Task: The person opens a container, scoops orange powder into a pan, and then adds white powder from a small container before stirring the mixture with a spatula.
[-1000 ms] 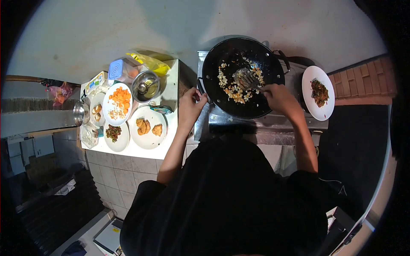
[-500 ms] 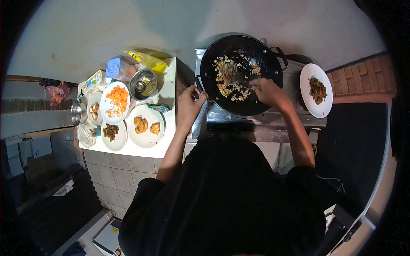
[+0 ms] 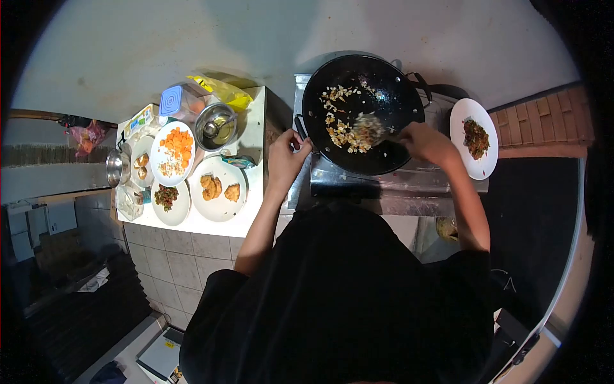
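Observation:
A black wok (image 3: 396, 96) sits on the stove, with chopped pale and orange food (image 3: 345, 136) scattered over its near and left side. My left hand (image 3: 286, 157) is closed at the wok's left handle (image 3: 300, 126), thumb and fingers pinching it. Over the wok's right rim, my right hand (image 3: 427, 144) is wrapped round the handle of a spatula (image 3: 391, 134). Its head is smeared by motion and covered by food, inside the wok. The grip end is hidden by my fingers.
Right of the wok stands a white plate (image 3: 457, 131) of chopped greens. On the left table are a plate of diced carrots (image 3: 177, 144), a plate with fried pieces (image 3: 220, 208), a metal bowl with a ladle (image 3: 227, 137), and a plastic tub (image 3: 179, 102).
My right hand has moved right and slightly down with the spatula, drawing food toward the wok's near right side. My left hand stays at the handle.

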`<action>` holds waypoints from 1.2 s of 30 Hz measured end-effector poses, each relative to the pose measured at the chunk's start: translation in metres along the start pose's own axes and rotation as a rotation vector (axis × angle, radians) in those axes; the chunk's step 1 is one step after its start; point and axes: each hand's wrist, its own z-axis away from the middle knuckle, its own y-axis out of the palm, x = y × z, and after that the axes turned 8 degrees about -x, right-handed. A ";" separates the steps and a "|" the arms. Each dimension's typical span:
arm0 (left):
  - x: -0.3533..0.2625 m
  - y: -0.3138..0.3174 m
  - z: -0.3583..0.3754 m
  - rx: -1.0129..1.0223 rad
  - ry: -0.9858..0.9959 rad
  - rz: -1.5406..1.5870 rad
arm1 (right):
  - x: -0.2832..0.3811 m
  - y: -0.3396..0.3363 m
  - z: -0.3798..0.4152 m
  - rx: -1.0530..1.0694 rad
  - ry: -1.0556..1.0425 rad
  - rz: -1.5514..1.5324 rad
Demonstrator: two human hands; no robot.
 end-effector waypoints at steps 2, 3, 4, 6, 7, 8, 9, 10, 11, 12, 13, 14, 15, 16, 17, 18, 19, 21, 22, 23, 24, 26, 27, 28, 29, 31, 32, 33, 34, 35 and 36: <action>-0.002 -0.001 0.000 -0.002 -0.019 0.008 | 0.013 0.016 -0.006 0.016 -0.074 -0.121; -0.002 0.000 0.000 -0.001 -0.034 0.014 | 0.002 0.033 -0.016 -0.073 -0.161 -0.214; -0.002 0.000 0.001 0.000 -0.034 0.014 | 0.003 0.034 -0.014 -0.073 -0.160 -0.215; -0.001 -0.001 0.001 -0.011 -0.023 0.022 | 0.006 0.035 -0.009 -0.121 0.009 -0.086; -0.002 -0.002 0.000 -0.018 -0.027 0.021 | 0.010 0.033 -0.003 -0.119 0.003 -0.085; -0.003 -0.002 0.000 -0.011 -0.028 0.004 | 0.014 0.028 0.006 -0.040 0.004 -0.104; -0.004 -0.002 0.001 -0.001 -0.029 -0.012 | 0.016 0.025 0.012 0.039 0.009 -0.122; -0.003 -0.001 0.002 0.004 -0.030 -0.011 | 0.013 0.034 0.008 0.041 0.014 -0.123; -0.001 0.001 0.002 -0.002 -0.030 -0.015 | 0.009 0.050 0.001 -0.079 -0.041 -0.197; 0.001 0.003 0.001 -0.008 -0.028 -0.020 | 0.004 0.059 -0.003 -0.203 -0.097 -0.271; 0.002 0.003 0.000 -0.001 -0.023 -0.022 | 0.004 0.056 -0.001 -0.207 -0.090 -0.275; 0.003 0.002 -0.001 0.004 -0.008 -0.015 | 0.005 0.050 -0.001 -0.161 -0.027 -0.176; 0.004 0.000 -0.001 0.008 0.003 -0.008 | 0.006 0.043 0.000 -0.113 0.034 -0.077; 0.005 -0.001 -0.001 0.008 0.002 -0.008 | 0.009 0.034 0.009 -0.111 0.034 -0.077; 0.005 -0.001 -0.001 0.010 -0.005 -0.011 | 0.012 0.023 0.022 -0.185 0.023 -0.057; 0.004 0.000 -0.001 0.010 -0.013 -0.012 | 0.013 0.017 0.032 -0.259 0.012 -0.034; 0.004 0.001 0.000 0.009 -0.016 -0.008 | 0.009 0.016 0.037 -0.257 0.011 -0.029; 0.003 0.000 0.000 0.006 -0.020 -0.022 | 0.001 0.017 0.043 -0.284 -0.027 0.111; 0.004 0.000 -0.001 0.005 -0.019 -0.022 | -0.001 0.019 0.045 -0.285 -0.028 0.111; 0.004 0.000 0.000 0.002 -0.016 -0.018 | -0.003 0.022 0.047 -0.338 -0.034 0.141; 0.005 0.000 0.000 0.000 -0.013 -0.013 | -0.005 0.026 0.048 -0.391 -0.041 0.172; 0.005 0.000 0.000 0.000 -0.010 -0.012 | -0.016 0.044 0.046 -0.341 -0.017 0.251; 0.005 0.000 0.000 0.002 -0.004 -0.011 | -0.020 0.051 0.046 -0.293 0.008 0.328; 0.004 0.001 0.000 0.002 -0.006 -0.008 | -0.021 0.055 0.047 -0.292 0.009 0.331; 0.004 0.000 -0.001 0.005 -0.011 -0.013 | -0.022 0.057 0.047 -0.331 -0.002 0.304; 0.004 -0.001 0.001 0.011 -0.022 -0.023 | -0.022 0.064 0.047 -0.364 -0.012 0.273; 0.003 -0.001 0.001 0.012 -0.029 -0.018 | -0.023 0.067 0.046 -0.351 0.013 0.309; 0.002 -0.001 -0.001 0.013 -0.032 -0.011 | -0.024 0.068 0.044 -0.341 0.038 0.346; 0.004 0.000 -0.002 0.014 -0.027 -0.011 | -0.027 0.063 0.040 -0.345 0.040 0.344; 0.007 0.001 -0.002 0.010 -0.017 -0.005 | -0.029 0.054 0.033 -0.347 -0.012 0.364; 0.009 0.001 -0.002 0.008 -0.008 0.000 | -0.030 0.043 0.026 -0.346 -0.063 0.381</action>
